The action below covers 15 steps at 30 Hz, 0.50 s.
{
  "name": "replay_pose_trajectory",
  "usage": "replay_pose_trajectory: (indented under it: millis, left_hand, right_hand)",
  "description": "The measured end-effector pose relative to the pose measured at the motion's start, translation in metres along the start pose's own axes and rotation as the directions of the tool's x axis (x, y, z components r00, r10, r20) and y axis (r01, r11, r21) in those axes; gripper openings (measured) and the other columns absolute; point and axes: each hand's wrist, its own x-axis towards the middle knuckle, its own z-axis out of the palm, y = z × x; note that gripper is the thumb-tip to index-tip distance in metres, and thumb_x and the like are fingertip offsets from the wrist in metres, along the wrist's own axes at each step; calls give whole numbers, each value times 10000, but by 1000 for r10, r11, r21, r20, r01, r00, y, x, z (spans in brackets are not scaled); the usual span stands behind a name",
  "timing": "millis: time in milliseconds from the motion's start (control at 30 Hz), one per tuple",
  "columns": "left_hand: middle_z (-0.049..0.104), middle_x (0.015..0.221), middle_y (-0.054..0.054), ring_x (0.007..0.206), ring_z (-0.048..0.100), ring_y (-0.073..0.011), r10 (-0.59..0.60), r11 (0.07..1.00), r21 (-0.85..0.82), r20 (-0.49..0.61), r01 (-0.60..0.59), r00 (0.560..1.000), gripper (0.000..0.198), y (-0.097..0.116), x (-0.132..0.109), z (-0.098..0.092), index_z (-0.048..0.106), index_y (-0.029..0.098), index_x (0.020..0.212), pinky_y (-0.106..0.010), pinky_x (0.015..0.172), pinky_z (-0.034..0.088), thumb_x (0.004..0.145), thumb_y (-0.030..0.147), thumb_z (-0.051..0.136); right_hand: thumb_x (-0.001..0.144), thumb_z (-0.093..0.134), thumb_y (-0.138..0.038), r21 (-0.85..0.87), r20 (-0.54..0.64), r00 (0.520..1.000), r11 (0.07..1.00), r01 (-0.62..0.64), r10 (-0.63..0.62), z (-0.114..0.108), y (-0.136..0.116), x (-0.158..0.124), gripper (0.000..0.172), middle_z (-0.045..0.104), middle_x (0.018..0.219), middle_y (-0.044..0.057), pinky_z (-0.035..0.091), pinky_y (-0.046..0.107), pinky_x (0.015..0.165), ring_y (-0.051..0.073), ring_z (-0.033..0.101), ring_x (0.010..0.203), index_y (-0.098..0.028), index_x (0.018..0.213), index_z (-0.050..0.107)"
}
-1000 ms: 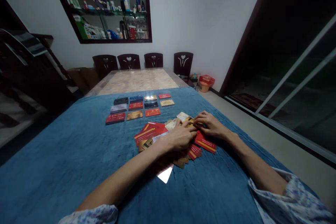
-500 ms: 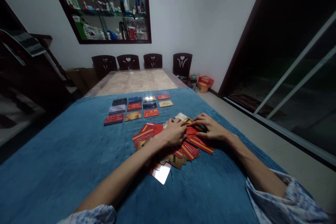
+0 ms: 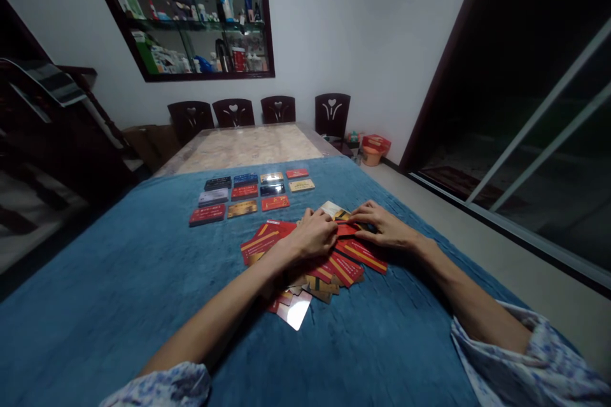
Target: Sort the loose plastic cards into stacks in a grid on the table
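A loose heap of cards, mostly red and gold, lies on the blue cloth (image 3: pixel 143 305) in front of me. My left hand (image 3: pixel 312 233) rests over the heap with fingers curled, its fingertips at the left edge of a red card (image 3: pixel 347 229). At that card's right end, my right hand (image 3: pixel 384 226) closes thumb and fingers on it. A white card (image 3: pixel 296 310) sticks out at the near side of the heap. Red cards with yellow stripes (image 3: pixel 346 267) fan out below my hands. What lies under my left palm is hidden.
Beyond the heap, small card stacks stand in rows, among them a dark red stack (image 3: pixel 207 214), a gold one (image 3: pixel 242 208) and a blue one (image 3: pixel 245 179). Farther off are the bare marble tabletop (image 3: pixel 252 140) and several dark chairs (image 3: pixel 331 116).
My right thumb and fingers have drawn closer together at the red card's right end. My left hand has shifted slightly left. The card stacks stay in place.
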Motion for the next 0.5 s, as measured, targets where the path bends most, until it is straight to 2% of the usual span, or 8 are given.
replay_pose_trajectory:
  millis: [233, 400, 500]
  left_hand:
    - [691, 962, -95, 952, 549, -219, 23, 992, 123, -53, -17, 998, 250, -8, 2, -2, 682, 161, 950, -365, 842, 380, 990, 212, 440]
    - [655, 935, -87, 922, 512, -215, 0, 996, 85, -140, 12, 990, 229, -17, 3, -1, 676, 170, 884, -339, 782, 372, 968, 198, 465]
    - [620, 928, -89, 910, 488, -216, -33, 998, 52, -177, 43, 984, 206, -22, 2, 0, 677, 170, 855, -331, 758, 374, 942, 192, 493]
  right_hand:
    - [989, 509, -351, -11, -164, 985, 999, 51, -52, 8, 7, 3, 275, 736, 950, 88, 500, 436, 859, 245, 570, 920, -259, 1074, 754]
    - [984, 516, -336, -41, -300, 953, 999, 34, -45, 18, 15, 7, 263, 724, 861, 89, 504, 412, 789, 245, 561, 866, -239, 1009, 759]
    - [970, 536, -296, -44, -331, 943, 999, 18, -32, 22, 15, 8, 230, 728, 879, 88, 504, 404, 781, 242, 565, 862, -237, 1006, 756]
